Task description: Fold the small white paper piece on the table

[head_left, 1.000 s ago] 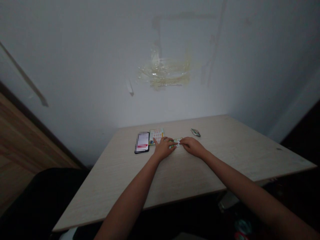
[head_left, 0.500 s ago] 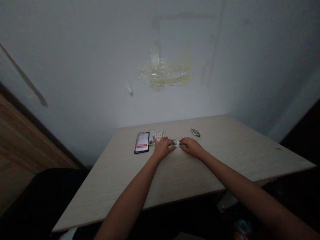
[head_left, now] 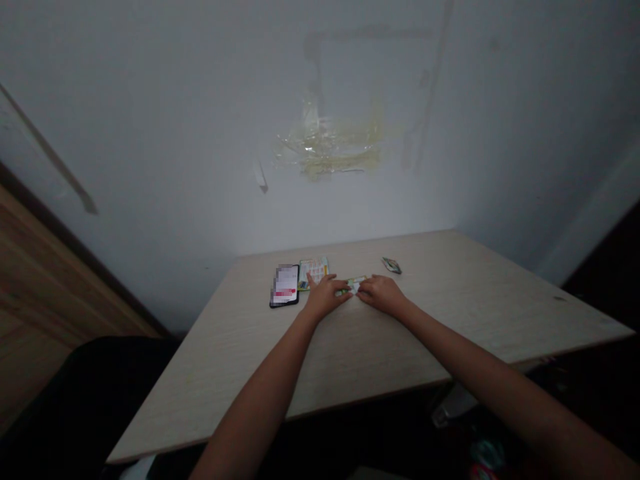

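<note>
Both hands meet over a small green and white printed paper [head_left: 355, 284] lying on the table. My left hand [head_left: 325, 295] is closed on its left edge, thumb and fingers gripping it, while other fingers spread toward a printed leaflet [head_left: 314, 268]. From the other side, my right hand [head_left: 383, 293] pinches the paper's right part with bent fingers. Much of the paper is hidden under the fingers, so its folds cannot be made out. The leaflet lies flat beyond my left hand, partly covered by it.
A phone [head_left: 285, 285] with a lit screen lies left of the leaflet on the pale wooden table [head_left: 240, 353]. Toward the back right is a small folded printed piece [head_left: 391, 265]. Behind the table rises a wall with peeling clear tape [head_left: 340, 147].
My right hand has shifted slightly, its fingers now a little more bunched at the paper's right side. The left hand stays nearly in place. The view has moved very slightly.
</note>
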### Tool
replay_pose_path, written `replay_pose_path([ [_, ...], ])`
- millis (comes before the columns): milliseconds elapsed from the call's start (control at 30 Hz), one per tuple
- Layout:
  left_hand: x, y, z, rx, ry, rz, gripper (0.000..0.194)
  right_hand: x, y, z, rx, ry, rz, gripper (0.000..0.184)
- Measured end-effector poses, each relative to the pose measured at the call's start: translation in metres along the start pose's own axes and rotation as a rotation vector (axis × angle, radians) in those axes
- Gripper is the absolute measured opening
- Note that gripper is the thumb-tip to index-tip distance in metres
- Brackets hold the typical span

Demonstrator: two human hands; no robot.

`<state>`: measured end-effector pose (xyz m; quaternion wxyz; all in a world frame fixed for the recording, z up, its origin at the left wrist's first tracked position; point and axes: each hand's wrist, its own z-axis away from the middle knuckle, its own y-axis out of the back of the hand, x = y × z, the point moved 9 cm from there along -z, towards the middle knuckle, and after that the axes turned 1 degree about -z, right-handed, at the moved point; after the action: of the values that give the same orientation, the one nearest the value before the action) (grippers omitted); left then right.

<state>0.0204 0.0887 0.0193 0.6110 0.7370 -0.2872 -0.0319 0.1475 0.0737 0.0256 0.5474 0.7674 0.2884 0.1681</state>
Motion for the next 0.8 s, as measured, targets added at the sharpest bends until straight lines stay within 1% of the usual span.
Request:
replay_pose_path([
  [167, -0.004, -0.001, 0.0, -0.02, 0.023, 0.04, 0.022, 0.0, 0.0, -0.001, 0.01, -0.033, 0.007, 0.023],
  [400, -0.003, 0.003, 0.0, -0.008, -0.002, 0.095, 0.014, 0.006, 0.0, 0.002, 0.056, -0.034, -0.058, 0.023],
  [600, 0.002, 0.006, 0.0, 0.026, -0.029, 0.083, 0.014, 0.007, 0.002, 0.004, 0.111, -0.013, -0.177, 0.02],
  [800, 0.006, 0.007, -0.003, 0.068, -0.019, 0.085, 0.014, 0.012, 0.001, 0.002, 0.133, -0.091, -0.252, 0.014],
])
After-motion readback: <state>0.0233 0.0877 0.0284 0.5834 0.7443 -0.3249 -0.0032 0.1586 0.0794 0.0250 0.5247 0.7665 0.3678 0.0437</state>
